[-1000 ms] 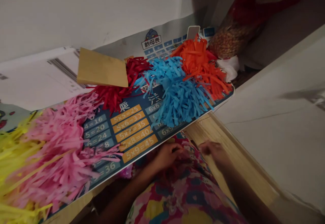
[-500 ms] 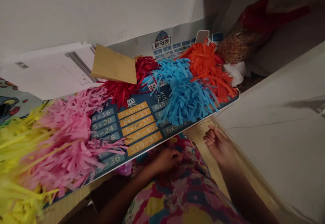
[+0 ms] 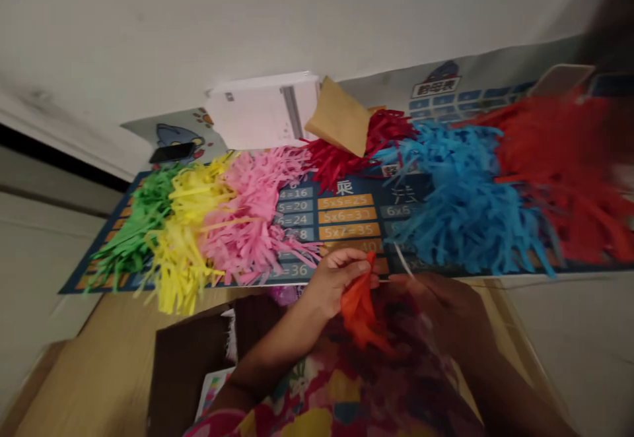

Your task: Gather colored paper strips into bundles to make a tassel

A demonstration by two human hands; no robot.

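Between thumb and fingers, my left hand (image 3: 329, 286) pinches the top of an orange paper tassel (image 3: 360, 311), whose strips hang down over my lap. My right hand (image 3: 448, 305), blurred and in shadow, is closed at the front edge of the desk. A thin white string (image 3: 404, 260) sticks up from its fingertips. Just beyond the hands, tassels lie in colour groups on the printed mat (image 3: 349, 216): green (image 3: 136, 226), yellow (image 3: 185, 239), pink (image 3: 247, 232), dark red (image 3: 337, 163), light blue (image 3: 475, 212) and blurred orange-red (image 3: 574, 166).
A tan paper piece (image 3: 339, 117) rests on the dark red tassels. Behind are a white box-like item (image 3: 262, 110) against the wall and a black phone-like object (image 3: 172, 153) at left. Below the desk, a dark open box (image 3: 193, 351) stands beside my left arm.
The view has swung left, bringing the green tassels into sight. My hands have come closer together and up to the desk edge. An orange tassel now shows in my left hand.
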